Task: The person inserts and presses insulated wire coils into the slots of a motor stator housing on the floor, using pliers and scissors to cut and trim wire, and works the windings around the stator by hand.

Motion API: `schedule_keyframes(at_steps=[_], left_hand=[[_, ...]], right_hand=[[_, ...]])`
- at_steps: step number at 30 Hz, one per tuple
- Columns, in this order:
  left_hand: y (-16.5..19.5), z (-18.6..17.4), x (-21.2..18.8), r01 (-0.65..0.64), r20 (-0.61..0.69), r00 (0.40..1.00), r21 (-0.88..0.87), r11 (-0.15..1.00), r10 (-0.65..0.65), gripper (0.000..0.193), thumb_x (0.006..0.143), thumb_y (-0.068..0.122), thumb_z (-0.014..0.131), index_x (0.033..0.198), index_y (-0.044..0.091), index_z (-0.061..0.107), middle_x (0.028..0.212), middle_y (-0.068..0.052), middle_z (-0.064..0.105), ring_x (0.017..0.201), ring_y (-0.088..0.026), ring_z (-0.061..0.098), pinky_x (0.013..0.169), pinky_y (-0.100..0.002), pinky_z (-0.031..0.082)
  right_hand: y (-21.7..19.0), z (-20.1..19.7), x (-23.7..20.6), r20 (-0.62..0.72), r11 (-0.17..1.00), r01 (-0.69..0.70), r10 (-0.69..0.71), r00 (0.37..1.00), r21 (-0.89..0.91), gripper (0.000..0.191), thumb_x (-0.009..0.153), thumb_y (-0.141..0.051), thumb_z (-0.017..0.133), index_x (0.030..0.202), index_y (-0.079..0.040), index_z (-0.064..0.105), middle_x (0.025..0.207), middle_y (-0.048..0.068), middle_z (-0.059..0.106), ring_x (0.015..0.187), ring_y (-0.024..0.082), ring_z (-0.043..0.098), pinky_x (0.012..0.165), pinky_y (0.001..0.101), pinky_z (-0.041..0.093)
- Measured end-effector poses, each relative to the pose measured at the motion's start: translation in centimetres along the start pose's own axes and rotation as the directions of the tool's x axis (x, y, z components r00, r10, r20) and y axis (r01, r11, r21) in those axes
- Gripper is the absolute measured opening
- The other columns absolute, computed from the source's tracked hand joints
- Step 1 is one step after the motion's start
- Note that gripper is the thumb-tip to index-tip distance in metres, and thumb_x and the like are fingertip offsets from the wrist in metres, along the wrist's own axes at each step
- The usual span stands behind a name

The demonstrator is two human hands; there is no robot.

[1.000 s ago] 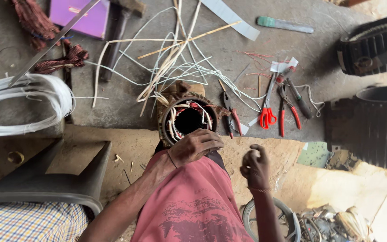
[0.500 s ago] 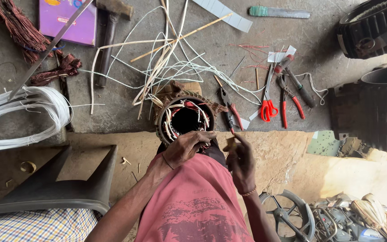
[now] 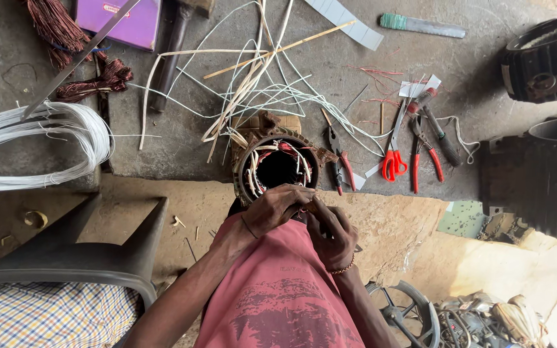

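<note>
Motor repair workshop, rough concrete floor [image 3: 182, 148] as workbench. Open motor stator [image 3: 278, 169] with windings exposed, coil of white wire [image 3: 33, 145], bundles of stripped copper wire [image 3: 56, 22], loose white sleeving [image 3: 253, 90], scissors [image 3: 393, 151], red-handled pliers [image 3: 423, 151], hammer [image 3: 172, 45], black ribbed motor housings [image 3: 543, 55] at right

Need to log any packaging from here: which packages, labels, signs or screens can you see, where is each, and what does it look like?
Purple flat box: top left on the floor, rectangular, a thin metal strip lying across it.
White paper strip: top centre, long, plain, slanted.
No signs or screens show.
Both hands, left hand and right hand, meet at the stator rim, away from these.
</note>
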State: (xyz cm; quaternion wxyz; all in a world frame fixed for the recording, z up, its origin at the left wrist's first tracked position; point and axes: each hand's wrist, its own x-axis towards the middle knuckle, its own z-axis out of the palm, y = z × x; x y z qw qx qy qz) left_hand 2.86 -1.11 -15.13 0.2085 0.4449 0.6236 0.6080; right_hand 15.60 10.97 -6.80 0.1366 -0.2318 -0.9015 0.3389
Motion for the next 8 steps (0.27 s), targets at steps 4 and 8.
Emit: schedule_keyframes(at_steps=[4, 8], left_hand=[[-0.1, 0.2, 0.1, -0.038, -0.008, 0.999, 0.003, 0.999, 0.038, 0.016, 0.096, 0.000, 0.069, 0.108, 0.009, 0.061, 0.125, -0.007, 0.074, 0.122, -0.027, 0.070, 0.104, -0.038, 0.059], [-1.0, 1.1, -0.1, -0.037, -0.028, 0.999, 0.038, 0.999, 0.038, 0.012, 0.099, 0.005, 0.068, 0.107, 0.011, 0.061, 0.127, -0.004, 0.074, 0.124, -0.024, 0.070, 0.106, -0.036, 0.058]], right_hand=[[0.9, -0.9, -0.9, 0.009, 1.000, 0.011, -0.011, 1.000, 0.008, 0.043, 0.084, -0.001, 0.080, 0.126, -0.009, 0.072, 0.091, 0.006, 0.073, 0.058, 0.009, 0.061, 0.052, 0.0256, 0.050], [3.0, -1.7, -2.6, -0.064, 0.965, -0.017, 0.035, 0.997, 0.261, 0.047, 0.091, 0.001, 0.075, 0.135, -0.011, 0.065, 0.100, 0.005, 0.073, 0.074, 0.011, 0.072, 0.063, 0.0220, 0.060]])
